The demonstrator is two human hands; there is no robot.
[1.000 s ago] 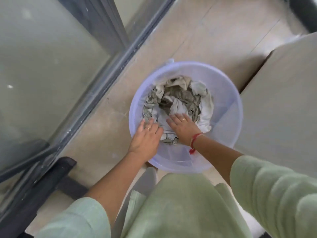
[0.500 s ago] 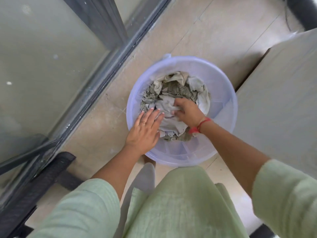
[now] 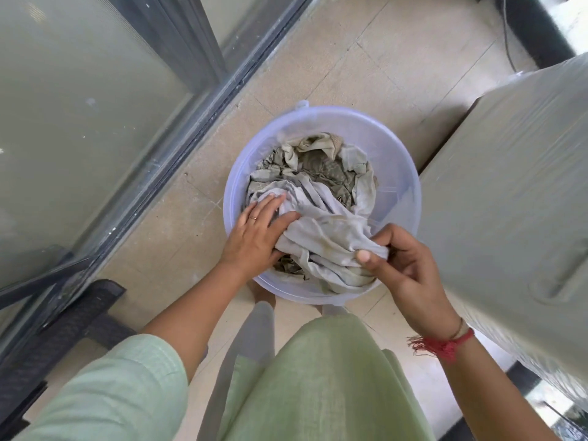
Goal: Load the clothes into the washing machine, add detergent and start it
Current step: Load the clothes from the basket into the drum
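L hand [image 3: 254, 237] lies palm down, fingers approx straight & pointing fwd onto the grey cloth [image 3: 331, 230], thumb spread sideways against a fold, ring [image 3: 253, 218] on one finger. L forearm is bare, w/ pale green sleeve [image 3: 127, 377] pushed up near the elbow. R hand [image 3: 404, 265] sits nearer the camera, thumb & curled fingers pinching a bunched bit of the same cloth, red thread [image 3: 442, 346] round the wrist, forearm bare too.

Beige tiled floor [image 3: 366, 58]; clear plastic tub [image 3: 397, 173] standing on it.
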